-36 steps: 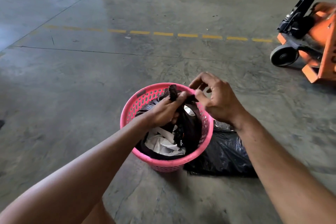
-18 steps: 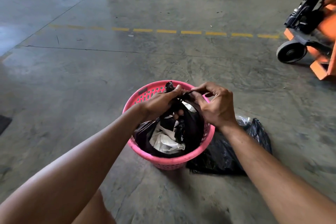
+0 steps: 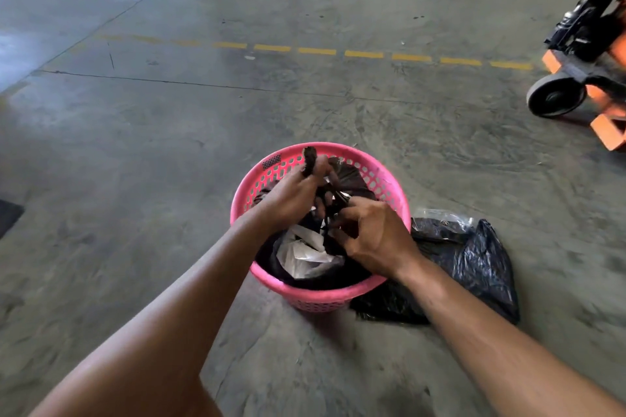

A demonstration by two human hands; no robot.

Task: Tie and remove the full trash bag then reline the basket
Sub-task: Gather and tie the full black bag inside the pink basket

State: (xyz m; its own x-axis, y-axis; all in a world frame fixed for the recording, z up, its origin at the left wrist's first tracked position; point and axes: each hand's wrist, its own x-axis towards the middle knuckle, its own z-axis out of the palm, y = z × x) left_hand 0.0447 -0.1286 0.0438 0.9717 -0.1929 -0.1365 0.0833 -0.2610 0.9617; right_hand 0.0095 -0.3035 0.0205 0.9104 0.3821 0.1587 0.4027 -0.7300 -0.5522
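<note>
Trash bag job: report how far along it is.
Done: the bag's edges are off the pink basket's rim and gathered. In hand: the left hand and right hand grip the black strips, knotting. Left: lift the bag out, then reline, perhaps with the black bag on the floor.

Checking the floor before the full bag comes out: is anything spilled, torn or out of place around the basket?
No spill or tear shows. The one loose item is a crumpled black bag lying on the floor against the pink basket, on its right side. It may be the fresh liner.
</note>
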